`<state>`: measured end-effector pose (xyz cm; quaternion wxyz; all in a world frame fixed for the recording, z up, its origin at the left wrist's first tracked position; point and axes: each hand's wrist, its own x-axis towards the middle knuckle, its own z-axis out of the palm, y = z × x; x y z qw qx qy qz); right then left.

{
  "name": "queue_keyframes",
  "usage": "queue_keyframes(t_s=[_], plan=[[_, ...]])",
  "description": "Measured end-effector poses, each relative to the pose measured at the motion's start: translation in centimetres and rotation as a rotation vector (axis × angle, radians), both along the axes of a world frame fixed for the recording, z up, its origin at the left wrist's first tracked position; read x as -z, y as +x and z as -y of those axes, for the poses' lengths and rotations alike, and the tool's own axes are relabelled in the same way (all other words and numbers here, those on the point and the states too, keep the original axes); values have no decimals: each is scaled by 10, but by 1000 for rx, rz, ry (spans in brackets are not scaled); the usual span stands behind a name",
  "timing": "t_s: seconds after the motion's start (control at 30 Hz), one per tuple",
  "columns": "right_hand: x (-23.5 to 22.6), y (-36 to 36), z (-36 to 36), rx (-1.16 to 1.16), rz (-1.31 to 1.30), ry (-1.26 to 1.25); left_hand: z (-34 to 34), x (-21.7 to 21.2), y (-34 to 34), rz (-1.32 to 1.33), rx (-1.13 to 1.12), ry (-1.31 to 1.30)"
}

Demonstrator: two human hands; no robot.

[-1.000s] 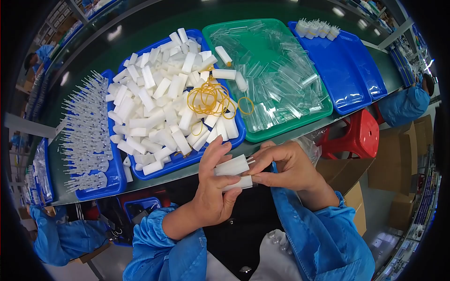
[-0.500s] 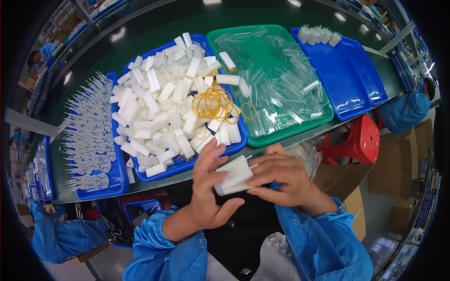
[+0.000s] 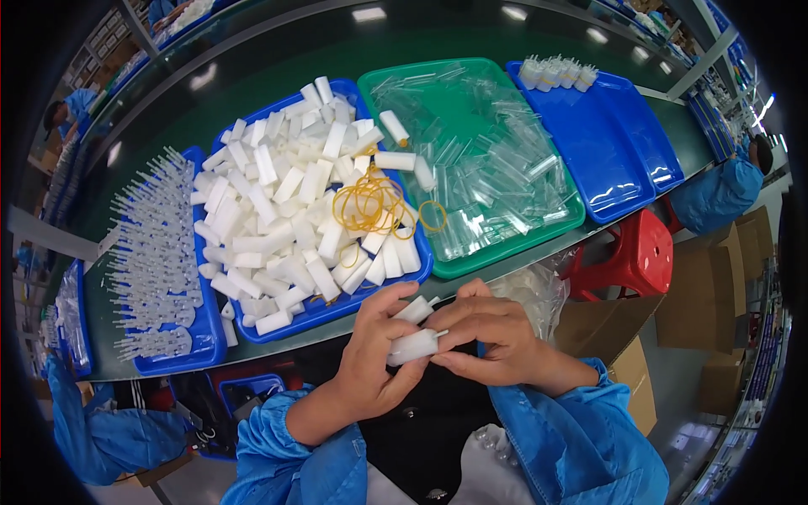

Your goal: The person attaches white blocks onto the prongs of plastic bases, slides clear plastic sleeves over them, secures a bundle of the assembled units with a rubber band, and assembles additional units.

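Note:
In front of my chest, a small bundle of white foam blocks [image 3: 412, 346] sits between my two hands, and thin white tips poke out of its right end. My left hand [image 3: 370, 353] is closed round the bundle's left side, thumb beneath it. At the other end, the fingertips and thumb of my right hand [image 3: 492, 337] pinch it near the tips. Fingers cover part of the bundle, so how many blocks it has I cannot tell. Just beyond my hands, a blue tray [image 3: 332, 296] is heaped with similar white blocks [image 3: 286, 185]. Yellow rubber bands [image 3: 370, 202] lie on the heap's right side.
A green tray [image 3: 438, 93] holds clear plastic tubes [image 3: 505, 185]. Left stands a blue tray [image 3: 215, 337] of thin clear-and-white tipped pieces [image 3: 156, 252]. Another blue tray [image 3: 589, 151] carries tipped white bundles [image 3: 555, 74]. A red stool [image 3: 631, 261] and cardboard boxes [image 3: 699, 295] are at right; co-workers sit nearby.
The bundle has turned in my hands, so its tipped end shows more. My left fingers and thumb, spread before, have closed round it. The trays sit slightly lower in view.

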<state>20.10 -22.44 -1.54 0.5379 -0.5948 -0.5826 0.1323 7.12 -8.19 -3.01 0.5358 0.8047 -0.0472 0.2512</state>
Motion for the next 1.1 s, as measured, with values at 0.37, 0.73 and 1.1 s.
queue_keyframes(t_s=[0.37,0.73,1.1], plan=[[-15,75,12,681,459,-294,-1,-4,-1,-52,-34,-100],[-3,75,5,704,713,-536,1,-6,-2,-61,-102,-166],[-2,46,9,343,-289,-89,1,-4,-5,-64,-214,-132]])
